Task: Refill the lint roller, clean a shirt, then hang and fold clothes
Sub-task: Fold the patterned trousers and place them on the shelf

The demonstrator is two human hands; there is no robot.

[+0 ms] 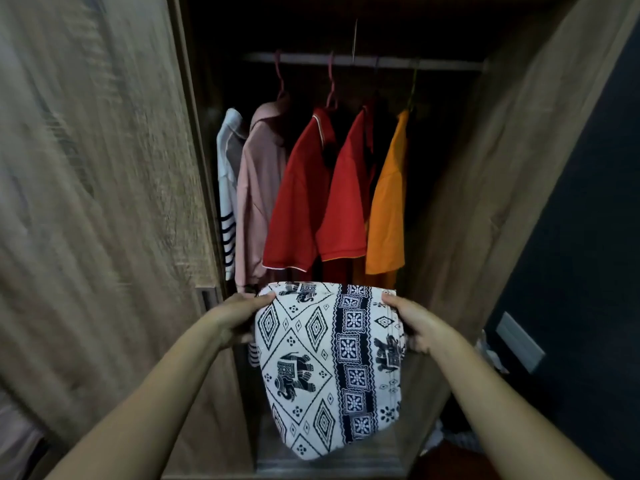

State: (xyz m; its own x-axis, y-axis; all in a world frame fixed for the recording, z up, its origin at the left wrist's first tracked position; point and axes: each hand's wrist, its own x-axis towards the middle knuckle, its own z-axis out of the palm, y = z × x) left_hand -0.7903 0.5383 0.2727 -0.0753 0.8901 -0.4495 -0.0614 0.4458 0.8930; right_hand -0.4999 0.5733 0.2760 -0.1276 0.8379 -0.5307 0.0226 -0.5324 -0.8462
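- Head view: folded cloth (329, 358), white with dark elephant print, held in mid-air in front of open wardrobe (460, 188), just below the hanging shirts (301, 202).
- Left grip (239, 318) closed on cloth's left edge near the far corner: thumb on top, fingers tucked under and mostly hidden.
- Right grip (415, 325) closed the same way on the right edge: thumb on top, fingers wrapped beneath.
- Nothing else in either grip.
- Handling, judged from the look: soft, light, limp. Near end hangs down past the hands, so no stiffness to rely on.
- Probably not slippery or fragile. Main risk is the layers sliding apart and the fold opening.
- Best hold: both side edges at once, all layers pinched together, as now. Flat palms underneath would also do. A one-sided pinch would likely let it flop open.
- Rail (381, 62) carries a striped white top, a pink top, two red and one orange.
- Wardrobe bottom mostly hidden behind cloth, so cannot tell what the landing spot looks like.
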